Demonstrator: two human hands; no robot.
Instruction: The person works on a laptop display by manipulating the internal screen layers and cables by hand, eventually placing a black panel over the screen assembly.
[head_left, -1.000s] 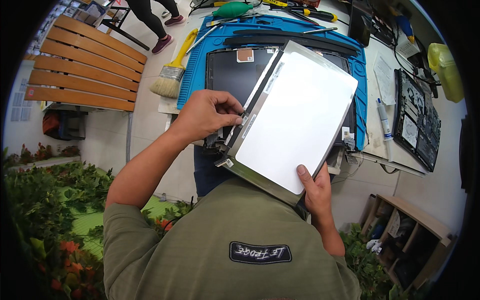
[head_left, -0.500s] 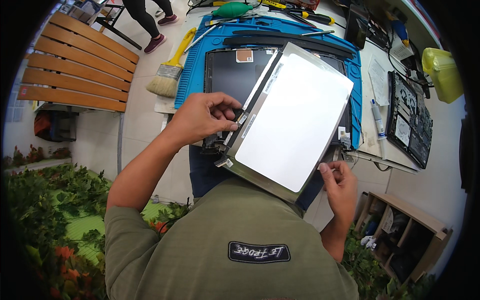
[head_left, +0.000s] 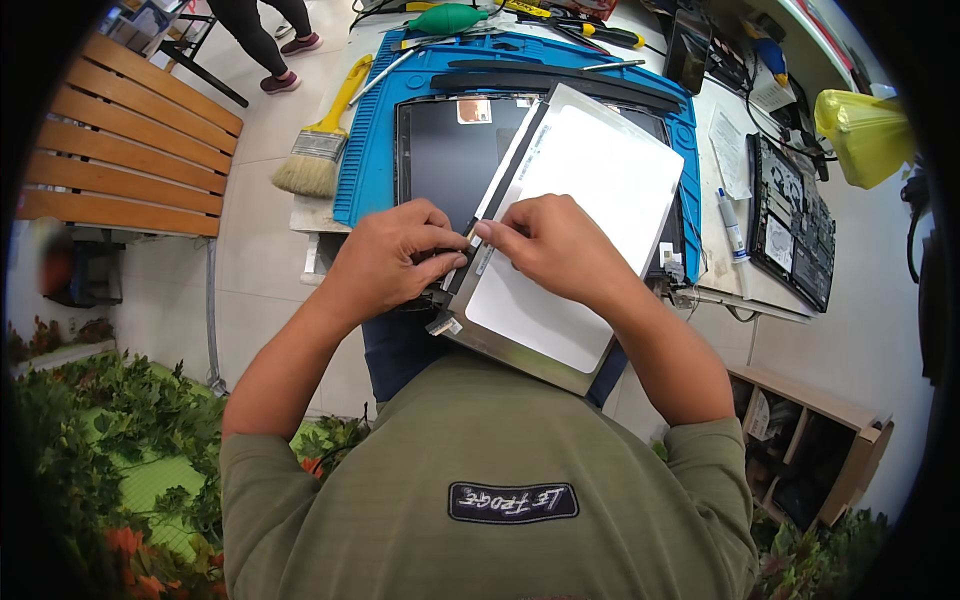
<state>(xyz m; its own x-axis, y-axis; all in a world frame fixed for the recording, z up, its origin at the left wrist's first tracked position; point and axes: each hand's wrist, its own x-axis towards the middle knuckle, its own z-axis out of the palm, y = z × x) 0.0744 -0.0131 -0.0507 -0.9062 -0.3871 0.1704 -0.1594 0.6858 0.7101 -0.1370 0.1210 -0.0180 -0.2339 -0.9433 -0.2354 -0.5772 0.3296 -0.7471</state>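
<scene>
On the white workbench (head_left: 718,275), hand tools (head_left: 615,35) line the far edge, perhaps to leave working room nearer the person. A wooden shelf unit (head_left: 830,405) at lower right holds dark things too shadowed to identify. The blue mat (head_left: 368,160) bears a dark display assembly (head_left: 445,160), presumably to spare it scratches. Across this slants the screen panel (head_left: 610,160), white back up, its near end over the lap (head_left: 395,355), likely to bring its left edge within easy reach. A yellow bag (head_left: 865,135) is at far right, contents unclear. The left hand's (head_left: 385,255) thumb and index finger nearly meet at that edge; the right hand (head_left: 560,245) reaches across, thumb beside them, fingers curled. Whether either pinches anything cannot be told. A small connector (head_left: 447,326) juts from the lower corner.
</scene>
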